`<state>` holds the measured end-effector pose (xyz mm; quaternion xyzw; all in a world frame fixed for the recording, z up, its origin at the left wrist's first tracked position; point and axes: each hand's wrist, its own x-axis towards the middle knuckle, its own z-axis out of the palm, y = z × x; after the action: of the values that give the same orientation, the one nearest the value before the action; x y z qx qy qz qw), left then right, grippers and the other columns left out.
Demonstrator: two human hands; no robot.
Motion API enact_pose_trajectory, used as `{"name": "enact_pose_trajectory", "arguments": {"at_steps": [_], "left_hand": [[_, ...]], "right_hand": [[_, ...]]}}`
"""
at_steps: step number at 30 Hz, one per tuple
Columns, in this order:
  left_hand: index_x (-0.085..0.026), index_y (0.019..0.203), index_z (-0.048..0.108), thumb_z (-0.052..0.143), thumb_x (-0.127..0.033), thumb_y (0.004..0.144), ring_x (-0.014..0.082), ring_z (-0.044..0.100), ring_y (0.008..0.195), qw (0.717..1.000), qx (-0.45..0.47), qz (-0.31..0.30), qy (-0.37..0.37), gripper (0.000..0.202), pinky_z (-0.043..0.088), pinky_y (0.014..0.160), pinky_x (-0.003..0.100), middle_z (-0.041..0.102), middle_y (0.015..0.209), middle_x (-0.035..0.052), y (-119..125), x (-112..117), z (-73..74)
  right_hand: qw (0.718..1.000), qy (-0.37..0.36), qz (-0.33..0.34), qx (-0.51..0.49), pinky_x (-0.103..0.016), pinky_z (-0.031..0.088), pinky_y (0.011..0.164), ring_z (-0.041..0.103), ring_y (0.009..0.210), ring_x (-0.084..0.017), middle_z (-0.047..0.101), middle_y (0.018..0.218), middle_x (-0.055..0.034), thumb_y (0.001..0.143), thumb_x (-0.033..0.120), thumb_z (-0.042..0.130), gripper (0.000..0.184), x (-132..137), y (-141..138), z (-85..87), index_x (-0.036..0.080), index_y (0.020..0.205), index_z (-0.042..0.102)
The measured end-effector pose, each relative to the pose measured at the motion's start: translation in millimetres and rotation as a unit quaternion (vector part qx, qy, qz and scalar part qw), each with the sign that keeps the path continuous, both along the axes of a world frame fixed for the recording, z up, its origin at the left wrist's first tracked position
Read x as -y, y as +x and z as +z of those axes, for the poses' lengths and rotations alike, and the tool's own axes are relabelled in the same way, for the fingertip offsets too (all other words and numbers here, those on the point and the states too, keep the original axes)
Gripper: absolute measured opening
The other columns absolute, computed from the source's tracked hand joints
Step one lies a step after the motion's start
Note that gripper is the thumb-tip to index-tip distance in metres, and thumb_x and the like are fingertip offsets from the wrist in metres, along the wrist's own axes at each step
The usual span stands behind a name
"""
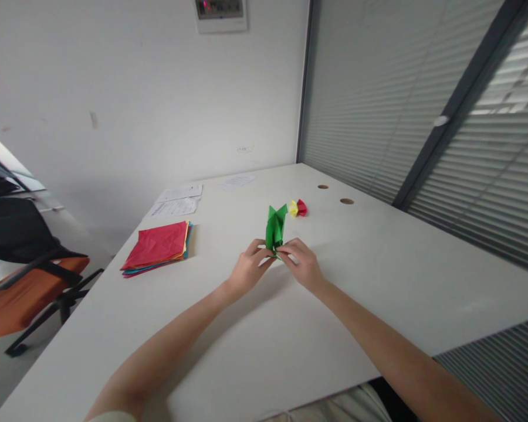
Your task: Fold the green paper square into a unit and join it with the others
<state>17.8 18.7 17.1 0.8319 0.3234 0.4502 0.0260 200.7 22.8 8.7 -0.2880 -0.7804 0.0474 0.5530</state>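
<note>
Both forearms (pixel 176 346) ran up over the white desk (pixel 237 375), cut off at the lower edge. And there, above mid-desk, was the green folded paper (pixel 275 228): left hand (pixel 247 268) and right hand (pixel 304 268) each had a grip pinching its lower end, fingertips partly hiding it! Its long axis stood roughly upright, two pointed tips up. Off left lay the stack of coloured sheets (pixel 156 245), red on top. Beyond sat a small yellow-and-red paper piece (pixel 301 208); farther off, printed sheets (pixel 176 206), lines too small to read; on the wall (pixel 136 117), a scribble (pixel 245 149), illegible too.
</note>
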Motion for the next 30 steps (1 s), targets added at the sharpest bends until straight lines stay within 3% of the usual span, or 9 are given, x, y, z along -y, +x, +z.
{"name": "enact_pose_trajectory", "arguments": {"at_steps": [6, 9, 14, 17, 22, 26, 30], "left_hand": [[-0.016, 0.081, 0.063, 0.057, -0.029, 0.088, 0.011, 0.065, 0.072, 0.999, 0.027, -0.012, -0.027, 0.016, 0.057, 0.066, 0.026, 0.056, 0.099, 0.0066, -1, -4, 1.4], [-0.017, 0.082, 0.063, 0.058, -0.028, 0.088, 0.0103, 0.065, 0.073, 0.998, 0.017, -0.026, -0.056, 0.014, 0.059, 0.068, 0.026, 0.056, 0.099, 0.0061, -2, -4, 3.3], [-0.017, 0.09, 0.066, 0.06, -0.027, 0.086, 0.0109, 0.066, 0.079, 0.991, 0.031, -0.073, -0.108, 0.012, 0.061, 0.076, 0.029, 0.054, 0.104, 0.0057, -1, -2, 5.5], [-0.017, 0.095, 0.065, 0.063, -0.029, 0.084, 0.0115, 0.066, 0.079, 0.981, 0.082, -0.089, -0.154, 0.017, 0.062, 0.076, 0.03, 0.054, 0.101, 0.0052, 1, -2, 7.4], [-0.015, 0.101, 0.065, 0.071, -0.035, 0.076, 0.0104, 0.066, 0.069, 0.954, 0.145, -0.077, -0.249, 0.032, 0.062, 0.066, 0.026, 0.055, 0.1, 0.0065, 0, -8, 11.8], [-0.013, 0.093, 0.067, 0.07, -0.043, 0.075, 0.0113, 0.066, 0.067, 0.944, 0.163, -0.042, -0.284, 0.035, 0.06, 0.062, 0.025, 0.058, 0.097, 0.0082, -1, -14, 11.0], [-0.012, 0.088, 0.064, 0.062, -0.052, 0.079, 0.0119, 0.063, 0.062, 0.923, 0.181, -0.024, -0.338, 0.041, 0.055, 0.055, 0.024, 0.062, 0.085, 0.0064, 0, -19, 9.6]], "right_hand": [[0.999, -0.029, 0.012, -0.013, -0.037, 0.057, 0.076, 0.061, 0.077, -0.015, 0.048, 0.108, -0.0078, 0.088, 0.022, 0.058, 0.023, 0, 2, 0.3, 0.026, 0.111, 0.06], [0.994, -0.071, 0.036, -0.077, -0.035, 0.058, 0.074, 0.062, 0.076, -0.013, 0.044, 0.113, -0.0072, 0.086, 0.024, 0.062, 0.032, 0, 0, -2.3, 0.026, 0.116, 0.053], [0.953, -0.217, 0.094, -0.188, -0.032, 0.059, 0.068, 0.063, 0.073, -0.012, 0.049, 0.11, -0.0048, 0.081, 0.031, 0.066, 0.037, -6, -3, -6.7, 0.025, 0.112, 0.047], [0.931, -0.263, 0.122, -0.222, -0.032, 0.06, 0.066, 0.063, 0.07, -0.012, 0.054, 0.107, -0.0044, 0.082, 0.035, 0.064, 0.034, -8, -2, -5.4, 0.025, 0.109, 0.047], [0.927, -0.265, 0.119, -0.236, -0.032, 0.06, 0.065, 0.064, 0.069, -0.012, 0.056, 0.108, -0.0054, 0.084, 0.039, 0.061, 0.027, -11, 1, -2.4, 0.023, 0.105, 0.053], [0.95, -0.22, 0.107, -0.195, -0.031, 0.06, 0.065, 0.063, 0.074, -0.013, 0.055, 0.109, -0.0077, 0.087, 0.038, 0.057, 0.019, -13, 3, -5.3, 0.021, 0.095, 0.062], [0.974, -0.164, 0.08, -0.134, -0.034, 0.059, 0.073, 0.062, 0.09, -0.018, 0.056, 0.108, -0.009, 0.088, 0.027, 0.055, 0.013, -11, 4, -6.4, 0.022, 0.095, 0.064]]}}
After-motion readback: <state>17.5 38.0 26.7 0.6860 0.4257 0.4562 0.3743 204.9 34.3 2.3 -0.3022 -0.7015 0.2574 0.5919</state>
